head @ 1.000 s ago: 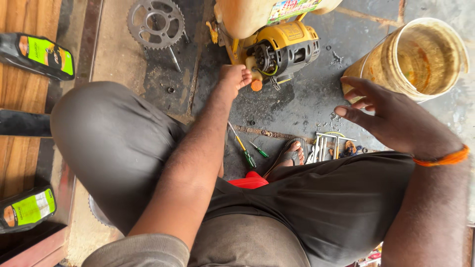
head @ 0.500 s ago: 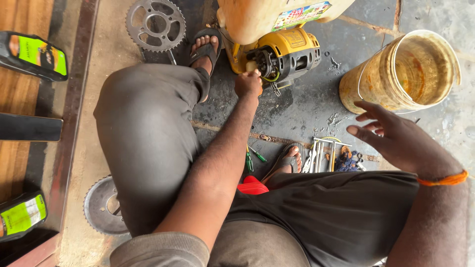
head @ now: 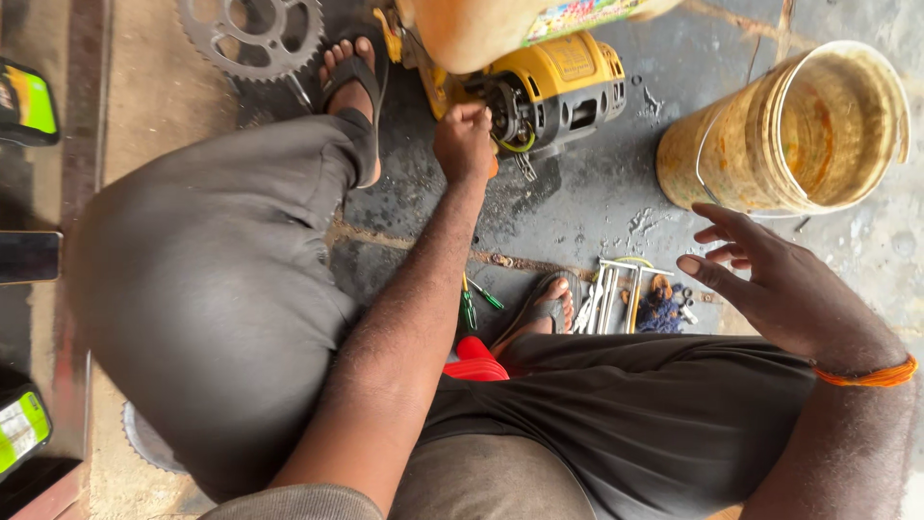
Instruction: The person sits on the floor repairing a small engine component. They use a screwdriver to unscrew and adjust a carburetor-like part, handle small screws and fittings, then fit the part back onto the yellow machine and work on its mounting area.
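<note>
left hand (head: 464,143), now closed and pinching at the open end of the yellow motor (head: 553,89) it was reaching for a second ago; right hand (head: 780,289) hovers spread, empty.

Grey trousers (head: 221,289), black sandals (head: 354,77), orange wrist thread (head: 866,374), perhaps cord.

Left hand (head: 464,143) fisted (arm outstretched), right hand (head: 780,284) spread.

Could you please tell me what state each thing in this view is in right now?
left hand: closed in a fist, touching the yellow engine
right hand: open, fingers spread, holding nothing
yellow engine: on the floor, side uncovered
plastic bucket: tilted, stained inside, apparently empty
sprocket: lying flat
green screwdrivers: lying on the floor
</note>
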A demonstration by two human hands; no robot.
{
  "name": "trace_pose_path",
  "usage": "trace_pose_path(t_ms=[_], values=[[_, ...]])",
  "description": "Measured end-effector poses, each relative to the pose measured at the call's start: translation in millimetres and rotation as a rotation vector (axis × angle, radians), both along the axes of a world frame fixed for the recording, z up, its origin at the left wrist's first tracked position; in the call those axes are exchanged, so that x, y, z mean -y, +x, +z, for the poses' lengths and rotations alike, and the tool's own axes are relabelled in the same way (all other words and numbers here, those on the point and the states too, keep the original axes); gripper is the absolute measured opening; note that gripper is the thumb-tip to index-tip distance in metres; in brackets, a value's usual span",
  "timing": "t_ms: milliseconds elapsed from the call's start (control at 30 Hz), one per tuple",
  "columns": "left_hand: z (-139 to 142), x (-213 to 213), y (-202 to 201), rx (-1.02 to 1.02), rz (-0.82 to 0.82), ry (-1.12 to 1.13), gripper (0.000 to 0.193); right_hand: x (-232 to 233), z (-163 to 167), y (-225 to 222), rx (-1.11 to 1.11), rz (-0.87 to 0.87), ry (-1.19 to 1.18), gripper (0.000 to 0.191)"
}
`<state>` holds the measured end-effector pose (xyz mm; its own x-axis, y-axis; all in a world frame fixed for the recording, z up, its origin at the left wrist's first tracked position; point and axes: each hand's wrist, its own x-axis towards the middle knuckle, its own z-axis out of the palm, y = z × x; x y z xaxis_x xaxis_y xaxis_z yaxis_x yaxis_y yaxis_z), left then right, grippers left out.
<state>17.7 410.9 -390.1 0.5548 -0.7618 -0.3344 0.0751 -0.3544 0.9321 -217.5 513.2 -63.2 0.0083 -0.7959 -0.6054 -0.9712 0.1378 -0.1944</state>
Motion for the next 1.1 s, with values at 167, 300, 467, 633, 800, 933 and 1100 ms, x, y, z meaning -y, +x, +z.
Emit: trace_pose_path(t_ms=[167,300,467,633,800,933,1100], values=[[-8,6,-10,0.079,0.037,-0.058,0.013,2,0,2,0.018,0.004,-0.006,0.07],[-12,5,-16,0.13,-0.013,0.01,0.013,4,-2,-5,-0.002,-0.037,-0.003,0.071],[-11,5,-20,0.035,-0.046,0.022,0.012,3,-8,-17,-0.024,-0.03,0.004,0.075],[-9,9,-18,0.039,-0.067,0.052,0.013,4,-11,-23,-0.017,0.041,-0.017,0.076],[-8,13,-20,0.001,-0.042,0.111,0.014,4,-13,-27,-0.008,0.044,-0.009,0.075],[-13,14,-12,-0.32,-0.056,0.147,0.013,0,-13,-31,0.0,0.048,-0.025,0.076],[-25,13,1,-0.553,-0.159,0.048,0.015,-3,-13,-34,-0.004,0.039,-0.03,0.076]])
